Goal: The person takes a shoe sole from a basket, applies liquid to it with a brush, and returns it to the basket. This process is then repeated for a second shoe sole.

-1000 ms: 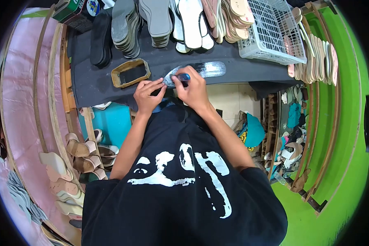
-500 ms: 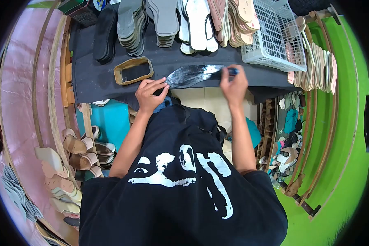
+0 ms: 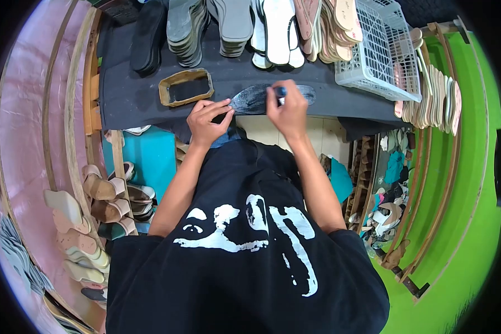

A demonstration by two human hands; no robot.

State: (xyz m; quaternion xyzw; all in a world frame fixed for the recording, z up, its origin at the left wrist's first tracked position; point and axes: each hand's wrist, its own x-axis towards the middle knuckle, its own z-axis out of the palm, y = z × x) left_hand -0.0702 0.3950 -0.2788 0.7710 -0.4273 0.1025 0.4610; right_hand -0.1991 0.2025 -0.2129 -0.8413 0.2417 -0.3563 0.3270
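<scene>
A black insole (image 3: 245, 101) lies along the front edge of the dark-covered table, its surface streaked and shiny as if wet. My left hand (image 3: 207, 119) pinches its left tip between fingers and thumb. Over the middle of the insole, my right hand (image 3: 289, 111) is closed round a small brush (image 3: 281, 91) with a blue part showing at the top. Fingers and motion blur hide most of the brush, including its bristles. Just beyond my left hand sits an open tan container (image 3: 167, 96) with cut-off sides and a dark inside.
Along the back of the table (image 3: 133, 106) stand stacks of black, grey (image 3: 235, 30), white (image 3: 278, 33) and pink-beige insoles (image 3: 342, 28). A white plastic basket (image 3: 373, 75) occupies the right end. Shoe parts fill the racks on both sides (image 3: 103, 186).
My right hand has moved left along the insole with the brush, from its right end to its middle. My left hand stays at the left tip. The whole view has shifted slightly.
</scene>
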